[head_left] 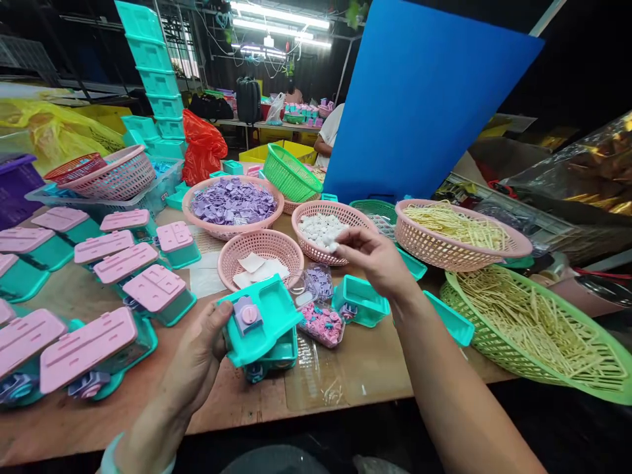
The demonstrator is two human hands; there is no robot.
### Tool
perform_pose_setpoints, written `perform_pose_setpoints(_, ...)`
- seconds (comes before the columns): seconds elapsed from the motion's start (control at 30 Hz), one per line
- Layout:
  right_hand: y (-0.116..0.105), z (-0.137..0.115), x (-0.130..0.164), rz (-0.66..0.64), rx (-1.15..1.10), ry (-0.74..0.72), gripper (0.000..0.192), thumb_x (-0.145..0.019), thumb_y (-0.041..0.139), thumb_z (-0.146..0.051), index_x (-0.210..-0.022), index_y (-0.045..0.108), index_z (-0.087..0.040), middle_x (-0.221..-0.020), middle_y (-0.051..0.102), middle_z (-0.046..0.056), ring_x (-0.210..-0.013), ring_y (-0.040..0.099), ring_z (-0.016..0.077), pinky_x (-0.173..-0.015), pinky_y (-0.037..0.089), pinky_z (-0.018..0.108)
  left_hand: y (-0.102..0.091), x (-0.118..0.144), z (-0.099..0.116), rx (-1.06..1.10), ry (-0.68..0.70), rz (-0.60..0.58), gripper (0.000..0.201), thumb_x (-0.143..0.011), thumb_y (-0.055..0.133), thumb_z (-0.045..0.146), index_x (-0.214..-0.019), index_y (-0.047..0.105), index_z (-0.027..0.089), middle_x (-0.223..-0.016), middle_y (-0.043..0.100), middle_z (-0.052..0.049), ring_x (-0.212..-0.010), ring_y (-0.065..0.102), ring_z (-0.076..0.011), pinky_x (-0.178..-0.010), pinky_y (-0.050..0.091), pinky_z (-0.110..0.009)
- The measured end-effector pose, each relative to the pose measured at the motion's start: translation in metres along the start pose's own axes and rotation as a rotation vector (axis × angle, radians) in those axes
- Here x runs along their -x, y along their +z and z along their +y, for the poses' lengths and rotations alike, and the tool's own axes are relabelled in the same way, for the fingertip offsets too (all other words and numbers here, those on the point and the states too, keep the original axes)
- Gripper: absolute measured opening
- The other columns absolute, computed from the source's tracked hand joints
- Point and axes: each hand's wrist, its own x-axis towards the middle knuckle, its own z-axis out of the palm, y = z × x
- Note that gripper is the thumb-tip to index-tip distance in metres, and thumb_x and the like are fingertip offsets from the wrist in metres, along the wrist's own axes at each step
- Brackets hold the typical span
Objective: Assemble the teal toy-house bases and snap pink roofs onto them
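My left hand grips a teal plastic box, tilted toward me, with a purple part and pink round knob on its face. Its thumb presses near the purple part. My right hand is over the near rim of a pink basket of small white plastic pieces. Its thumb and forefinger are pinched on what looks like one white piece. Behind the box, another pink basket holds white sheets. Beneath the held box is another teal piece, partly hidden.
Pink-lidded teal boxes fill the left side. A basket of purple parts stands behind. Clear tubs hold pink knobs and purple parts. Teal trays lie nearby. Yellow sticks fill baskets at right. A blue board rises behind.
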Motion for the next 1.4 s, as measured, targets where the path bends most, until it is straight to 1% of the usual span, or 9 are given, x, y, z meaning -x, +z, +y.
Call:
perform_pose_setpoints(0.1,0.033,-0.037,0.055,-0.063,-0.182,-0.106,0.015,-0.086,0.072,-0.033,-0.095,0.068,-0.022,-0.091,0.074,0.003,-0.084,0.07,0.0173,-0.076,0.059,0.033,-0.006,0.015,-0.003,-0.049,0.047,0.045,0.058,-0.079,0.079,0.055,-0.121,0.063,0.017,-0.115,0.075,-0.01,-0.096,0.073,-0.0245,-0.072,0.059,-0.029)
perform_pose_setpoints(0.37,0.106,-0.061,0.124,-0.054,0.306,-0.574,0.014,-0.097,0.059,-0.014,-0.106,0.069,-0.02,-0.098,0.073,0.009,-0.091,0.066,0.0222,-0.079,0.054,0.04,-0.023,0.055,-0.009,-0.109,0.1,0.117,0.063,-0.074,0.083,0.056,-0.119,0.061,0.017,-0.104,0.074,-0.008,-0.094,0.07,-0.0218,-0.074,0.056,-0.027)
perform_pose_setpoints(0.5,0.109,-0.061,0.137,-0.021,0.239,-0.563,0.023,-0.096,0.06,-0.013,-0.111,0.07,-0.027,-0.106,0.07,0.007,-0.099,0.065,0.0236,-0.088,0.053,0.043,-0.035,0.068,-0.01,-0.088,0.086,0.1,0.058,-0.075,0.082,0.055,-0.116,0.064,0.017,-0.101,0.076,-0.007,-0.091,0.072,-0.0223,-0.074,0.057,-0.028)
perform_pose_setpoints(0.6,0.108,-0.056,0.143,0.252,0.048,-0.306,0.023,-0.098,0.058,-0.021,-0.115,0.07,-0.031,-0.112,0.066,0.007,-0.107,0.063,0.0249,-0.094,0.053,0.046,-0.042,0.074,-0.008,-0.049,0.077,0.095,0.053,-0.079,0.078,0.057,-0.113,0.066,0.019,-0.098,0.077,-0.007,-0.085,0.073,-0.0233,-0.069,0.057,-0.029)
perform_pose_setpoints(0.7,0.115,-0.049,0.15,0.217,-0.171,-0.079,0.03,-0.106,0.044,-0.029,-0.127,0.066,-0.032,-0.12,0.068,0.007,-0.111,0.066,0.0242,-0.093,0.056,0.045,-0.046,0.076,-0.004,-0.028,0.068,0.117,0.052,-0.079,0.075,0.061,-0.108,0.069,0.018,-0.097,0.078,-0.008,-0.083,0.074,-0.0257,-0.065,0.057,-0.03)
perform_pose_setpoints(0.97,0.14,-0.068,0.164,0.026,0.015,-0.434,0.055,-0.096,0.065,-0.023,-0.147,0.052,-0.039,-0.149,0.052,0.009,-0.132,0.055,0.029,-0.109,0.049,0.055,-0.044,0.079,0.0,-0.102,0.1,0.111,0.064,-0.078,0.078,0.059,-0.126,0.062,0.02,-0.11,0.075,-0.009,-0.095,0.073,-0.0271,-0.071,0.056,-0.03)
perform_pose_setpoints(1.13,0.143,-0.068,0.161,-0.035,-0.302,-0.159,0.033,-0.098,0.063,-0.034,-0.131,0.064,-0.037,-0.154,0.048,0.006,-0.14,0.05,0.0276,-0.107,0.053,0.048,-0.046,0.085,0.002,-0.127,0.082,0.112,0.067,-0.078,0.077,0.061,-0.13,0.06,0.022,-0.115,0.073,-0.01,-0.095,0.072,-0.0271,-0.071,0.056,-0.03)
perform_pose_setpoints(1.3,0.139,-0.072,0.151,-0.302,-0.741,0.315,0.074,-0.084,0.076,-0.051,-0.148,0.043,-0.032,-0.146,0.057,0.011,-0.127,0.063,0.0308,-0.095,0.059,0.046,-0.052,0.089,0.006,-0.136,0.052,0.05,0.081,-0.072,0.08,0.063,-0.139,0.057,0.025,-0.115,0.073,-0.011,-0.095,0.072,-0.0306,-0.07,0.058,-0.034)
perform_pose_setpoints(1.4,0.14,-0.077,0.153,-0.414,-0.779,0.439,0.08,-0.08,0.077,-0.057,-0.147,0.045,-0.028,-0.134,0.065,0.011,-0.119,0.067,0.0304,-0.093,0.059,0.043,-0.057,0.093,0.005,-0.163,0.074,0.017,0.086,-0.072,0.079,0.065,-0.143,0.054,0.025,-0.121,0.071,-0.012,-0.103,0.071,-0.0334,-0.08,0.059,-0.038)
